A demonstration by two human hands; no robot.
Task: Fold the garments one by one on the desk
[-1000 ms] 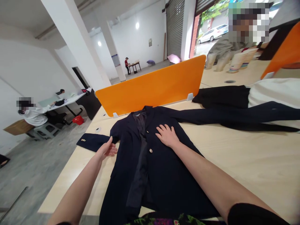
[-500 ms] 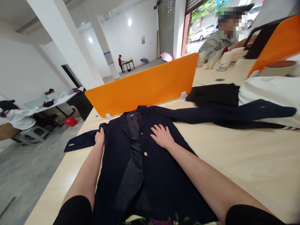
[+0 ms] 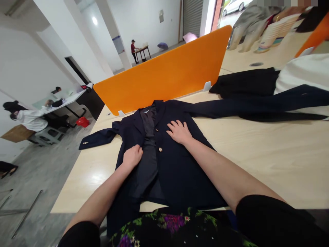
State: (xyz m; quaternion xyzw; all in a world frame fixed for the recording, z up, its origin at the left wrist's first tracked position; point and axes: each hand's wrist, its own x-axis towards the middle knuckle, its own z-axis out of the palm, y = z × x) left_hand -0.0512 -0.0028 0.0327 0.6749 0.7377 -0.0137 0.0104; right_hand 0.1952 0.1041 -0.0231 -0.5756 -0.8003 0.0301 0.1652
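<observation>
A navy blazer (image 3: pixel 180 164) with gold buttons lies front up on the pale wooden table, its collar toward the orange divider. The front is open, showing dark lining. My left hand (image 3: pixel 133 155) is closed on the edge of the left-hand front panel, fingers curled around the fabric. Spread flat on the other panel, near the upper button, is my right hand (image 3: pixel 179 132). One sleeve (image 3: pixel 97 138) points left with a bend near the shoulder; the other sleeve (image 3: pixel 218 107) stretches far to the right.
An orange divider (image 3: pixel 164 77) stands behind the blazer. Black cloth (image 3: pixel 244 82) and white cloth (image 3: pixel 303 73) lie at the right. Stacked paper cups (image 3: pixel 269 36) stand beyond, near a person in grey sleeves. The table's left edge drops to a grey floor; other people are at tables farther off.
My left hand has moved right from the left sleeve's shoulder area to the front panel's edge. My right hand stays on the blazer. The view has tilted downward.
</observation>
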